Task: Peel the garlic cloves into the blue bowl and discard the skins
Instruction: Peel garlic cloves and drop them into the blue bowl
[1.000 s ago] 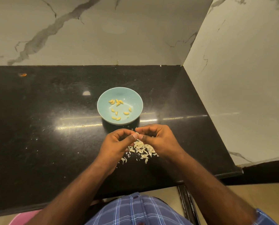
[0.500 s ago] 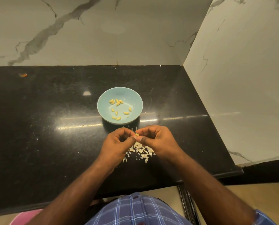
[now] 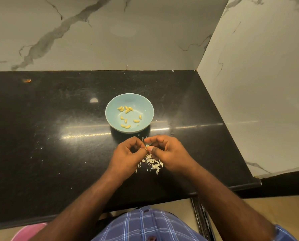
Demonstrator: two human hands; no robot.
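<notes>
While the peeling's clearly mid-run, here's the tally:
Done: about ten peeled yellow garlic cloves (image 3: 127,111) sit in the round pale blue ceramic bowl (image 3: 146,108), mid-counter on the black polished stone countertop (image 3: 49,136).
In hand: left hand (image 3: 127,153) and right hand (image 3: 167,153) both pinch one small clove (image 3: 147,146) between their fingertips, just in front of the bowl.
Left: papery white skins (image 3: 153,163) piled under the hands near the front edge, not binned yet. Can't see any unpeeled stock.

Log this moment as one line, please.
step: peeling | left hand and right hand: both pinch garlic clove | blue bowl: peeled cloves inside | skins: piled on counter
</notes>
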